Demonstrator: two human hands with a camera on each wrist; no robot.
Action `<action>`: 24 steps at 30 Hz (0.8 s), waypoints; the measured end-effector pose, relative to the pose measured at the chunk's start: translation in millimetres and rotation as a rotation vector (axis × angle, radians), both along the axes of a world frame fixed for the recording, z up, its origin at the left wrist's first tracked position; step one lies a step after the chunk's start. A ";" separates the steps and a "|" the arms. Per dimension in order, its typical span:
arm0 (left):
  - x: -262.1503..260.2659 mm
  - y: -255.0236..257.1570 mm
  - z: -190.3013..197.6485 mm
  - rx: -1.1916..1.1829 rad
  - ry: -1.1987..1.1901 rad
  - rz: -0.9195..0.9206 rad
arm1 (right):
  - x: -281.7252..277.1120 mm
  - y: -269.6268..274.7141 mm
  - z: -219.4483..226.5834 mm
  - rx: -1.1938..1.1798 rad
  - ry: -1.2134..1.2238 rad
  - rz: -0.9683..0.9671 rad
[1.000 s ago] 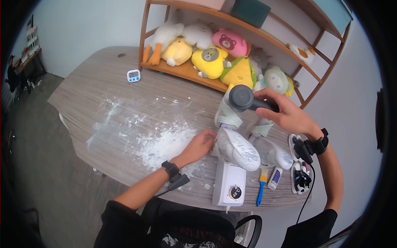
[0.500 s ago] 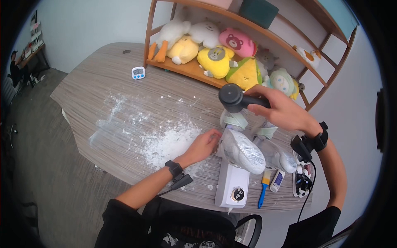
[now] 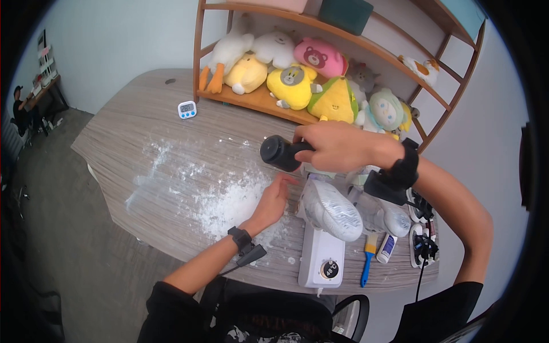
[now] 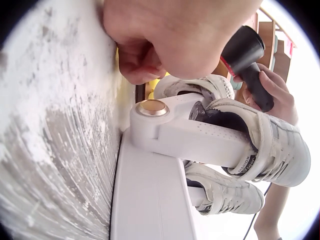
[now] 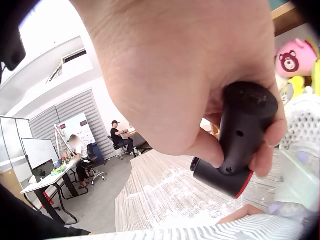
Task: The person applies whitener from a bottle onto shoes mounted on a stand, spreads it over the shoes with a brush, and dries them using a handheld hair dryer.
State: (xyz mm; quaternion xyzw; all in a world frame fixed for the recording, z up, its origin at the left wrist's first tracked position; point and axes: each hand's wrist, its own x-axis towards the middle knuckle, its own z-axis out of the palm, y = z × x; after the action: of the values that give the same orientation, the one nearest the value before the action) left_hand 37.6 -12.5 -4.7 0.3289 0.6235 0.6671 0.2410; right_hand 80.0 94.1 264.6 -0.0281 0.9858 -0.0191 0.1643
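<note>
My right hand wraps its fingers round the black blower, held just above my left hand, whose relaxed fingers rest on the powdered table

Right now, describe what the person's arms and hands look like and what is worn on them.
Both forearms are bare below black sleeves. The left hand has a black wrist strap with a small black camera unit hanging under it. The right hand has a wider black band carrying a bulkier black camera, from which a thin black cable runs down. No gloves or rings are visible.
</note>
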 end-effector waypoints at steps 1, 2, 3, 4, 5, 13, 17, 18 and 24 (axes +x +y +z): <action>-1.7 0.8 -1.7 0.021 0.015 0.026 | -3.5 -1.1 -3.7 -0.003 0.004 0.000; -2.0 1.1 -3.8 0.019 0.018 0.025 | -6.7 -2.1 -7.5 0.036 -0.033 0.013; 0.3 -1.5 3.5 0.016 -0.058 0.016 | -8.9 -3.2 -9.8 0.076 -0.071 0.026; 1.2 -2.5 7.4 0.013 -0.136 0.007 | -10.4 -4.0 -11.6 0.073 -0.068 0.025; 1.0 -1.6 5.8 0.011 -0.134 0.007 | -11.6 -4.7 -13.5 0.101 -0.083 0.035; 0.7 -5.3 7.2 0.021 -0.120 -0.042 | -8.6 6.0 -21.7 0.110 -0.074 0.039; -0.1 -4.9 13.4 -0.017 -0.127 -0.045 | 3.1 23.8 -16.5 -0.053 0.030 0.033; -0.1 -4.6 11.6 -0.010 -0.113 -0.048 | 9.3 29.8 -11.4 -0.143 0.091 0.050; 2.2 -4.7 15.3 -0.025 -0.060 -0.048 | 106.9 55.1 46.1 -0.693 0.548 -0.175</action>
State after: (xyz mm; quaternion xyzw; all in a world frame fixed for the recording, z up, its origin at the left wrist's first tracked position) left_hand 39.8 -17.3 10.6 0.3204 0.6160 0.6631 0.2795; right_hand 186.9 149.2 310.7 -0.0022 0.9271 -0.3537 -0.1240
